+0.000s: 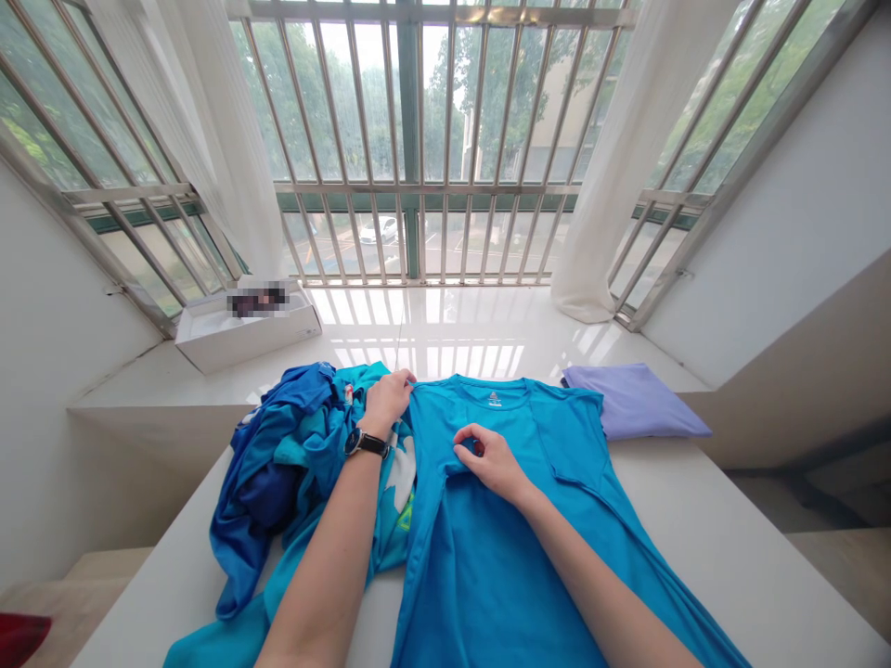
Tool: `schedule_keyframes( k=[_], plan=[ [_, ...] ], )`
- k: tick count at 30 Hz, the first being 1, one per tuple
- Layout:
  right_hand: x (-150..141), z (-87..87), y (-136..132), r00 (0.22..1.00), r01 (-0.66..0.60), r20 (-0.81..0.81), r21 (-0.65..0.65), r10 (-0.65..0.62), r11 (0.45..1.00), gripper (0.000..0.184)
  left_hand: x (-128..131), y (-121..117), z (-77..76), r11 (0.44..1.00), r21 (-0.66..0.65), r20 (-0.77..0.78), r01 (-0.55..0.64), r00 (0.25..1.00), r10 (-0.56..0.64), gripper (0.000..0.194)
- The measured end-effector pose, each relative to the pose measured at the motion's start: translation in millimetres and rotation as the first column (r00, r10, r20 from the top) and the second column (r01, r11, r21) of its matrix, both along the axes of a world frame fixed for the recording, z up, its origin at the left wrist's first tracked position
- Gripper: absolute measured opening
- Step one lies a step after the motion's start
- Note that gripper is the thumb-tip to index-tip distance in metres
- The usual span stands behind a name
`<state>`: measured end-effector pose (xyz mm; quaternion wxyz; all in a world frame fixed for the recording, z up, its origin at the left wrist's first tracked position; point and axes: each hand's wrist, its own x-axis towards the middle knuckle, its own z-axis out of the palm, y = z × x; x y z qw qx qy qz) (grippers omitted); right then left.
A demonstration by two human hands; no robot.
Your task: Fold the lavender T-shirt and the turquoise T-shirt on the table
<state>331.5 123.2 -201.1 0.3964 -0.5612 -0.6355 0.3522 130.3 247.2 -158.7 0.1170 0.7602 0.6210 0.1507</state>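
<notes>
Left hand (388, 403) pinches left shoulder of blue shirt (515, 557); right hand (496, 466) curled at its chest, can't tell if gripping. Shirt spread on table (752, 575), right sleeve turned in, body unfolded. Lilac cloth (644, 401) right, folded; clothes pile (316, 445) left, crumpled.

White table (780, 575) with blue shirt (515, 547), crumpled clothes (306, 464), folded lavender garment (647, 401).

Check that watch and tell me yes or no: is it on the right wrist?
No, the dark-strapped watch sits on the left wrist, and the right wrist is bare.
</notes>
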Motion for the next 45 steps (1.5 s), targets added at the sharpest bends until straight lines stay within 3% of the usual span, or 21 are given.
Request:
schedule_keyframes(
  k=[9,17,25,45],
  plan=[
    [0.8,1.9,-0.4,0.999,-0.049,-0.001,-0.011,0.049,0.999,0.016,-2.0,-1.5,2.5,0.999,-0.023,0.018,0.043,0.999,-0.042,0.021],
    [-0.9,0.9,-1.6,0.996,-0.076,-0.047,-0.01,0.075,0.997,0.02,-3.1,0.3,1.8,1.0,0.013,0.034,0.008,0.999,-0.009,0.023],
    [2.5,1.4,-0.2,0.999,-0.05,0.02,0.0,0.05,0.999,0.016,-2.7,-0.3,0.9,1.0,-0.015,0.015,0.014,1.0,-0.014,0.02],
    [3.8,0.2,1.7,0.999,-0.042,0.004,-0.018,0.042,0.999,0.015,-5.5,3.6,-5.8,0.999,-0.014,0.03,0.049,0.998,-0.048,0.022]
  ],
)
